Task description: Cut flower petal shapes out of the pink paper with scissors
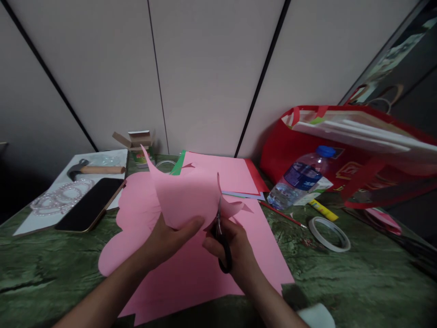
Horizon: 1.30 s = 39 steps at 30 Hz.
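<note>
My left hand [170, 239] grips a piece of pink paper [187, 198] by its lower edge, thumb on top, the rest of its fingers hidden behind. The sheet is held up and curls at its corners. In my right hand [230, 241] is a pair of scissors [223, 253] with black handles, the blades pointing up along the paper's right edge, where a narrow strip curls away. Below both hands lie large pink sheets [252, 255]. Left of them is pink paper with a scalloped outline [116, 253].
On the left are a hammer [102, 169], a smartphone [89, 205] and beaded strings [61, 198]; an open small box [141, 148] stands behind. To the right are a water bottle [298, 180], a red bag [280, 146], a pencil [283, 214], a glue stick [324, 209] and a tape roll [329, 233].
</note>
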Available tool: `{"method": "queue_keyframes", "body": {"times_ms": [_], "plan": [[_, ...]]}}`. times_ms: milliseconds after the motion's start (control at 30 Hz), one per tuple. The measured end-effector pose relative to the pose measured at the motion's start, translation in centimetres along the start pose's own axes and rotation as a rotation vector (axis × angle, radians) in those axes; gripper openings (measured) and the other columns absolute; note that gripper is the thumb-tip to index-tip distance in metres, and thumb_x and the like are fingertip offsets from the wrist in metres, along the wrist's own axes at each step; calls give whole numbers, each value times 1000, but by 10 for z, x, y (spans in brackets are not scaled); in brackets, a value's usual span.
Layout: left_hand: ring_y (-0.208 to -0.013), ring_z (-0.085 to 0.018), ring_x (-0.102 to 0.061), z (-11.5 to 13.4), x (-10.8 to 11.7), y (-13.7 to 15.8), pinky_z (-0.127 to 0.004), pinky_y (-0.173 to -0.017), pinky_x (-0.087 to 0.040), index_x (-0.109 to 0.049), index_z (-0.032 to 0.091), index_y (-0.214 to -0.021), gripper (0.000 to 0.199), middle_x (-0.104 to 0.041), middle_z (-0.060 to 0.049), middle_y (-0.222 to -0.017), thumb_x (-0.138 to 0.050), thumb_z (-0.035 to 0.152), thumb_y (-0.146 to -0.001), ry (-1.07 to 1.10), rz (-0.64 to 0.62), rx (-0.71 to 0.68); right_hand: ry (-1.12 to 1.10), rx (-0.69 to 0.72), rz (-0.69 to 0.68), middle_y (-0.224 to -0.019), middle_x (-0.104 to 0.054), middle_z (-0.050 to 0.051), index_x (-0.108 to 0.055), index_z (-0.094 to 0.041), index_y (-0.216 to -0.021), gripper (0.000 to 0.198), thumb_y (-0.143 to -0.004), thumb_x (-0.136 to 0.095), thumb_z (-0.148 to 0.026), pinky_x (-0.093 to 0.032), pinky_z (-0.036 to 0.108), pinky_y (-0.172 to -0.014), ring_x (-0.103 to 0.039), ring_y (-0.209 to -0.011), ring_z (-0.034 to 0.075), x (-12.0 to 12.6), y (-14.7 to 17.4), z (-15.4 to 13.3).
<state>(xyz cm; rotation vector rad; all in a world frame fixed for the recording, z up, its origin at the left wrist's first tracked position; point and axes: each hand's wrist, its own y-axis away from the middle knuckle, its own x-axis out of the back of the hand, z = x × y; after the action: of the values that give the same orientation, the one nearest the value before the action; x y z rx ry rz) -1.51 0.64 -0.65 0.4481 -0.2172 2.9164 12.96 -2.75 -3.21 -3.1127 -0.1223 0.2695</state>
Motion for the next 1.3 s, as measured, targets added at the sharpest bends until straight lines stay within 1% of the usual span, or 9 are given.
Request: {"method": "queue_keyframes", "body": {"times_ms": [133, 300, 400, 600, 733, 800, 900, 1100, 1300], "plan": [[-76, -19, -62, 3, 0, 0, -26, -59, -50, -53, 18, -69, 16, -66, -5, -82, -60, 32, -70, 22, 16, -14, -13, -25, 14, -51, -43, -7, -54, -17, -71, 19, -61, -69, -23, -28, 19, -43, -34, -46, 7, 0, -1, 5], [-74, -17, -62, 5, 1, 0, -25, -60, -51, -55, 19, -73, 11, -67, -3, -79, -58, 28, -71, 53, -9, -34, -7, -46, 15, -50, -44, -7, -54, -18, -71, 17, -61, -68, -22, -29, 20, -45, -36, -46, 7, 0, 0, 6], [-74, -17, -62, 5, 1, 0, -24, -60, -51, -54, 19, -69, 9, -67, -3, -79, -59, 26, -70, 52, 5, -24, -22, -71, 27, -49, -44, -7, -54, -18, -70, 17, -60, -67, -22, -30, 20, -45, -37, -45, 7, 0, 0, 5], [-72, -17, -62, 5, 1, -1, -25, -60, -51, -52, 19, -61, 15, -66, -3, -76, -60, 27, -71, 47, -1, -40, 0, -84, 43, -49, -45, -7, -54, -17, -67, 16, -58, -66, -22, -29, 20, -44, -39, -44, 8, -2, -1, 4], [-71, -17, -63, 3, 1, -2, -24, -58, -51, -57, 18, -74, 10, -67, -2, -75, -60, 27, -71, 64, 6, -23, 23, -83, 56, -49, -47, -6, -53, -17, -65, 15, -58, -65, -23, -31, 21, -43, -41, -43, 8, -3, 0, 1], [-71, -17, -63, 2, 2, -2, -24, -58, -51, -58, 18, -81, 13, -67, -2, -75, -60, 27, -71, 68, 10, -25, 22, -89, 60, -48, -49, -5, -53, -17, -64, 14, -58, -64, -23, -32, 21, -42, -43, -43, 9, -4, 1, -1], [-73, -17, -63, 1, 3, -1, -24, -60, -51, -59, 18, -85, 17, -68, -2, -78, -60, 28, -72, 75, 11, -45, 16, -108, 70, -48, -48, -6, -53, -17, -64, 15, -57, -65, -23, -33, 21, -42, -44, -42, 9, -5, 1, -3], [-73, -17, -63, 0, 4, 0, -23, -59, -51, -60, 17, -85, 17, -68, -2, -79, -62, 28, -72, 98, 26, -25, 24, -130, 85, -46, -46, -7, -53, -17, -62, 13, -57, -63, -23, -33, 21, -41, -43, -41, 8, -6, 0, -7], [-71, -15, -63, -5, 5, -2, -21, -58, -51, -61, 18, -84, 15, -68, 0, -76, -62, 28, -73, 129, 15, -42, 13, -121, 82, -42, -46, -7, -52, -17, -58, 11, -56, -62, -21, -33, 21, -39, -43, -39, 8, -6, 0, -7]]}}
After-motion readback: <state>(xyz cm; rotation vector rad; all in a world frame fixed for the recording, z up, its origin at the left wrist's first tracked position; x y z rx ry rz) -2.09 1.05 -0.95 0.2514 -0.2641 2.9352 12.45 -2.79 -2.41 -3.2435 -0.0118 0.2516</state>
